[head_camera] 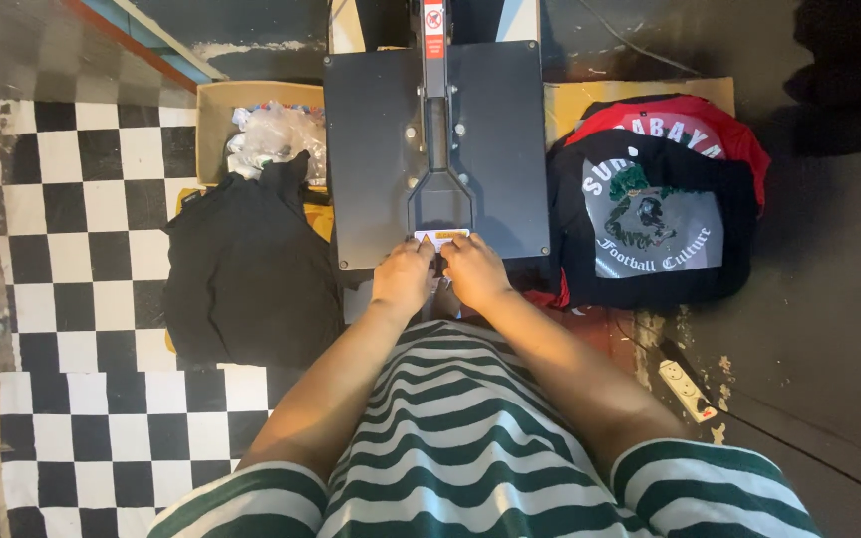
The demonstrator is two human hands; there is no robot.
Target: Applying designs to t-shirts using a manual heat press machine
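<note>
A dark grey heat press (pixel 381 149) lies closed in front of me, its flat upper plate facing up. Both hands grip the handle at its near edge. My left hand (pixel 403 279) wraps the handle's left side and my right hand (pixel 474 271) wraps its right side, fingers closed, knuckles almost touching. The handle itself is mostly hidden beneath my fingers. A black arm with a red-and-white label (pixel 433 30) runs down the middle of the plate.
A pile of black cloth (pixel 246 274) lies to the left on the checkered floor (pixel 82 249). A cardboard box (pixel 213 105) with clear plastic bags sits behind it. Printed black and red shirts (pixel 655 214) are stacked right. A power strip (pixel 685 389) lies lower right.
</note>
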